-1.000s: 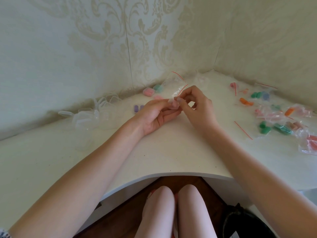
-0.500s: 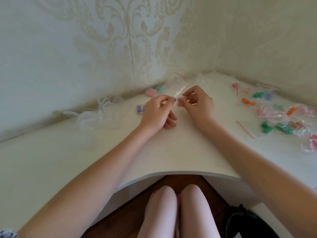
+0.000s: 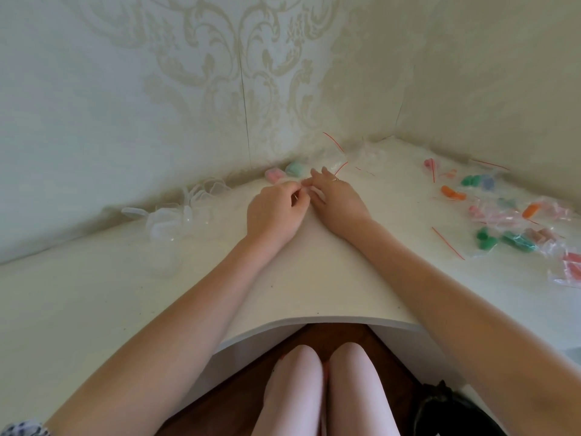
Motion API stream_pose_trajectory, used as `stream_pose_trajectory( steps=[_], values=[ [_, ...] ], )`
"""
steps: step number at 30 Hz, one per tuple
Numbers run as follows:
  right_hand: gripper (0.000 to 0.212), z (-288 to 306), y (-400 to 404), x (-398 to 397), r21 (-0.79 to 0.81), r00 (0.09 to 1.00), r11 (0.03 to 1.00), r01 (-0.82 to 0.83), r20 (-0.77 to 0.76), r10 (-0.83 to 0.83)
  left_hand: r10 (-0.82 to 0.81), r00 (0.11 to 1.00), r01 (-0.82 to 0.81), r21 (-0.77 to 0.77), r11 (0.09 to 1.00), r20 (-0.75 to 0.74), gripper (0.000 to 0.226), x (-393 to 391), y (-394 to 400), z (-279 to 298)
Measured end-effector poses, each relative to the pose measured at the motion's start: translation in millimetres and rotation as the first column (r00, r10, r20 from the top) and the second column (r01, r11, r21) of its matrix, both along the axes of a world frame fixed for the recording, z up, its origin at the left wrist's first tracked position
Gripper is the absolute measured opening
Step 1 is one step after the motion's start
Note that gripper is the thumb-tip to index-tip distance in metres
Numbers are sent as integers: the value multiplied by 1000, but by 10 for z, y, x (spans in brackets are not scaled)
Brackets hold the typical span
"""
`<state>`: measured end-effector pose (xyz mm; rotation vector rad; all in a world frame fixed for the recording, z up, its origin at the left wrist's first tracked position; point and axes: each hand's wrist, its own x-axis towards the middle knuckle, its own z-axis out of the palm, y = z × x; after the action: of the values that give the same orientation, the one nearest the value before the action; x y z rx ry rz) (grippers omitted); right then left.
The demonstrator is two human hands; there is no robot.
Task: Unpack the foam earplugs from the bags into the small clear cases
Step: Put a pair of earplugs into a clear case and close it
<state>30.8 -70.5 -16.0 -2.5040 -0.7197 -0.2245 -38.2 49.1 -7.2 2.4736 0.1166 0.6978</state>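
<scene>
Both hands, left (image 3: 274,212) and right (image 3: 336,196), pinched something unidentifiable with curled fingers; earplugs risked rolling off the tabletop (image 3: 314,278).

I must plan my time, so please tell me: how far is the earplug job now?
Done: two filled cases, pink and green, sit by the wall. In hand: the left hand and right hand meet over something small, hidden. Left: many full bags on the right, empty cases on the left.
</scene>
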Motion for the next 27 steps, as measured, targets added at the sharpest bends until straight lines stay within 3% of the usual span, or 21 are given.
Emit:
stream_pose_trajectory(
  steps=[4, 6, 8, 10, 13, 17, 20, 23, 27],
  values=[
    [44, -6, -52, -3, -104, 998, 994, 11, 59, -5, 3, 1000, -3, 42, 999, 0, 24, 28, 32, -18],
    [47, 2, -123, -30, -109, 993, 992, 55, 109, -43, 78, 994, -88, 121, 989, 83, 22, 46, 56, -31],
    [44, 22, -232, -52, -75, 979, 985, 153, 151, -140, 160, 973, -193, 203, 960, 169, 18, 70, 101, -50],
    [40, 50, -382, -67, 24, 943, 955, 296, 149, -296, 178, 976, -203, 242, 949, 122, 18, 84, 123, -57],
    [40, 114, -644, -36, 53, 852, 868, 494, 170, -495, 82, 996, -74, 190, 979, -31, 25, 126, 139, -119],
    [57, 179, -1010, 44, -138, 715, 702, 699, 102, -691, -35, 996, 42, 87, 995, -82, 27, 190, 157, -149],
    [65, 143, -1180, 73, -299, 623, 586, 753, 37, -782, -187, 976, 192, 29, 981, -112, 29, 238, 152, -128],
    [56, 87, -1222, 81, -298, 599, 579, 759, -29, -800, -304, 944, 314, 70, 947, -126, 30, 241, 122, -118],
    [39, 38, -1219, 112, -171, 689, 674, 719, 54, -722, -336, 941, 339, 113, 934, -39, 30, 182, 80, -117]
  ],
)
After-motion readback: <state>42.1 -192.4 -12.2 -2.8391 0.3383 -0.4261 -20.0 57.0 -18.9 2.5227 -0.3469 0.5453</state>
